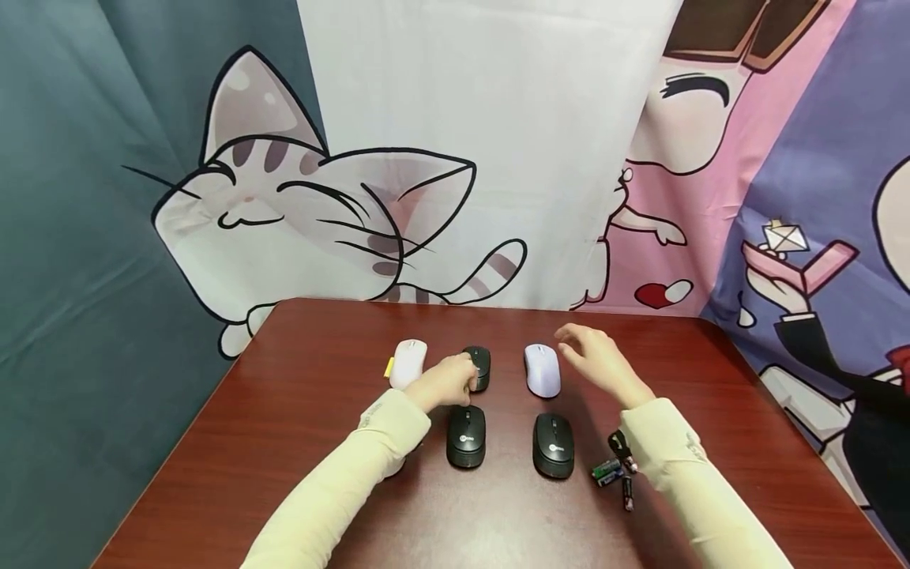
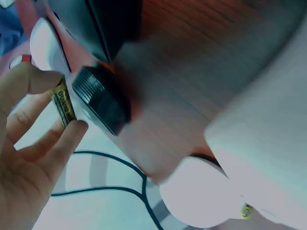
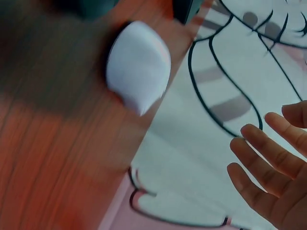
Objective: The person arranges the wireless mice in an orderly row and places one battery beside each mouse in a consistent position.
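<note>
My left hand [image 1: 448,382] pinches a small battery [image 2: 63,103] with a yellow and dark label between thumb and fingertips. It is right beside the back black mouse [image 1: 481,365], partly covering it in the head view; the left wrist view shows this mouse's ribbed end [image 2: 101,99] close to the battery. Fingers spread and loosely bent, my right hand [image 1: 596,359] hovers to the right of a lavender mouse [image 1: 543,371] and holds nothing. That mouse also appears in the right wrist view [image 3: 139,67], apart from the fingers.
A white mouse [image 1: 408,363] stands at the back left, a yellow battery [image 1: 389,367] beside it. Two black mice [image 1: 466,437] [image 1: 553,446] sit in front. Several loose batteries [image 1: 608,471] lie near the right sleeve. The left sleeve mostly hides a pale object [image 1: 395,468].
</note>
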Available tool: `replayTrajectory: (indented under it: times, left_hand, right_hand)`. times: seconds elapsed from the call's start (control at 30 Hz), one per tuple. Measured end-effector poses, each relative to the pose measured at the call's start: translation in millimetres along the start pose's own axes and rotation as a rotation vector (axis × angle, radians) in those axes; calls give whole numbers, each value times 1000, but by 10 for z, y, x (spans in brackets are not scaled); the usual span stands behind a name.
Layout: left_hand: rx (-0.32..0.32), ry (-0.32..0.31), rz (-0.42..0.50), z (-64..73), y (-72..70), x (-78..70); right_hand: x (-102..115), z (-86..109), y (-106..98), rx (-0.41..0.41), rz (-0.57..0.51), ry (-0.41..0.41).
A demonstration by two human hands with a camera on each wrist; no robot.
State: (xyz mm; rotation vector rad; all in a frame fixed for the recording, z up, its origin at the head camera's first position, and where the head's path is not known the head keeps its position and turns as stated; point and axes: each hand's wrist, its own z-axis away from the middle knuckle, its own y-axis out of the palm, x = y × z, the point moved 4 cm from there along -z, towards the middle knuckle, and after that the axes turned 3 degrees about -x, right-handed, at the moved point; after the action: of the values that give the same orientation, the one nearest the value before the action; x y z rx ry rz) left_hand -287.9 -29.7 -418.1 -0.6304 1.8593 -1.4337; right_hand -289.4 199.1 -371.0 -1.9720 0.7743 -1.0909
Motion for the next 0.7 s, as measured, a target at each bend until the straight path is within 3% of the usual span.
replayTrajectory:
  times: [0.17,0.33,0.5,0.7]
  left_hand:
    - [16,-58,49,39,12,167]
    - [23,-130,101,65,-2,341]
    - [9,-161,79,97,-29,470]
    - [52,-195,56,26,-60,476]
  right_hand:
    - [209,-144,200,25,16,-11]
    - [360,-288,352,65,20,29]
    - [486,-443,526,105,23,22]
    - [596,-555,850,263,106,-43]
